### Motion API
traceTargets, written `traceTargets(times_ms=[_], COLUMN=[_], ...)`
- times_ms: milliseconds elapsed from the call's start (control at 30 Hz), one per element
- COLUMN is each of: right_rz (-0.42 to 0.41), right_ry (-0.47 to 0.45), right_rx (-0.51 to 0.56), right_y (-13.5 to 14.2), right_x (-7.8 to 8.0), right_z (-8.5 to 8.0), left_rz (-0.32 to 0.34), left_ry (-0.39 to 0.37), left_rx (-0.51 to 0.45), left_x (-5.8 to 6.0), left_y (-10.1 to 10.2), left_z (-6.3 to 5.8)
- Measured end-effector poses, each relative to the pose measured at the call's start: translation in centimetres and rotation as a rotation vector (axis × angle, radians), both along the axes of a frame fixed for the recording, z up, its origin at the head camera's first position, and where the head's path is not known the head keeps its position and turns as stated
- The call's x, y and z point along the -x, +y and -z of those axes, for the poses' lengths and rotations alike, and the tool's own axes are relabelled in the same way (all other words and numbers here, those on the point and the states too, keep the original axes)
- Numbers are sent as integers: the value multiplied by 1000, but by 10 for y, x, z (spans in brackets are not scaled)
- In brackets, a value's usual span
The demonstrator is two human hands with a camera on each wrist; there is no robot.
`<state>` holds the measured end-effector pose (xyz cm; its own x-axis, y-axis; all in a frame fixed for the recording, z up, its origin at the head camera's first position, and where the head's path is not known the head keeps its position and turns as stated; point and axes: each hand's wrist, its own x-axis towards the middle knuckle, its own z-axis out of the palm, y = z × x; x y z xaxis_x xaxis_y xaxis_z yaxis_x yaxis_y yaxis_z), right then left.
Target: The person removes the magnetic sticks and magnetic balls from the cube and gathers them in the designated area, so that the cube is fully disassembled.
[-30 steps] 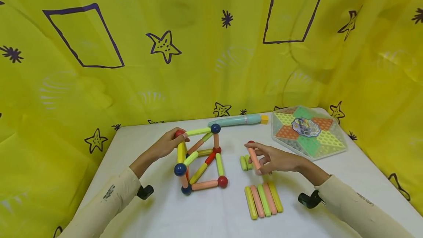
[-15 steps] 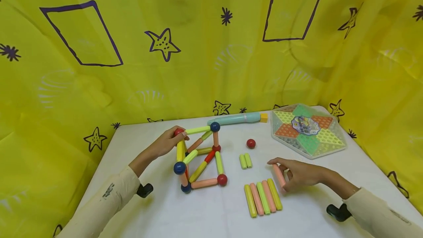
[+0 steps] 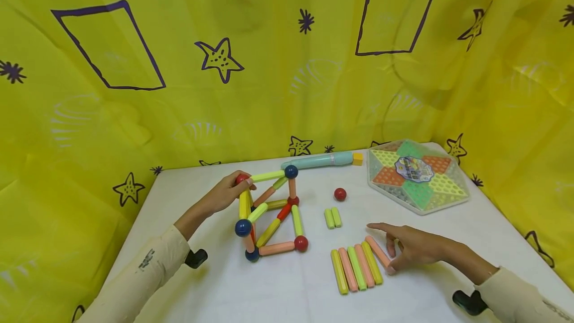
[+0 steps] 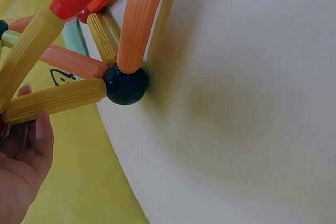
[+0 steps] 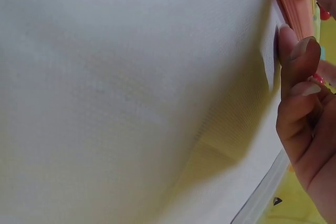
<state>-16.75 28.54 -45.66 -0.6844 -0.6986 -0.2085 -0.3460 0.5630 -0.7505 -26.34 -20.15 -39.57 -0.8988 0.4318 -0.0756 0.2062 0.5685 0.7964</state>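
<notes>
1. Yellow cloth [image 3: 269, 113], printed with dark stars, bursts and four-sided outlines, hangs behind and beside the table.
2. The table [image 3: 269, 298] has a white top.
3. The board [image 3: 414, 169], flat and six-sided with coloured triangles and a central label, lies at the far right.
4. The frame [image 3: 268, 233], built of coloured sticks joined by red and dark blue balls [image 3: 301, 243], stands left of the middle.
5. The teal tube [image 3: 318, 161] lies near the back edge, beyond the frame.
6. The left hand [image 3: 222, 193] grips the frame at its upper left corner, by a red ball and the end of a yellow stick [image 3: 244, 205].
7. The right hand [image 3: 414, 245] is loosely spread: index finger out straight, lower fingers bent, thumb touching the near end of a pink stick [image 3: 378, 251].
8. That stick slants on the table, just right of a row of five sticks [image 3: 360, 267]; whether it touches them cannot be told.
9. Two short green sticks [image 3: 329, 219] lie side by side beyond the row.
10. The loose ball [image 3: 340, 194], red, rests beyond those.
11. The yellow block [image 3: 357, 158] sits at the tube's right end.
</notes>
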Motion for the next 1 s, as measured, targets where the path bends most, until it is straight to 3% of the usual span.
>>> traceTargets(times_ms=[233, 733, 1000], right_rz=[-13, 46, 60], right_ry=[-23, -149, -172], right_rx=[12, 81, 121], right_y=[1, -10, -12], right_x=[-4, -13, -18], right_z=[1, 0, -2], left_rz=[5, 1, 2], left_ry=[-3, -3, -2], left_rx=[0, -6, -3], left_x=[1, -1, 0], left_y=[0, 0, 1], left_z=[2, 0, -1])
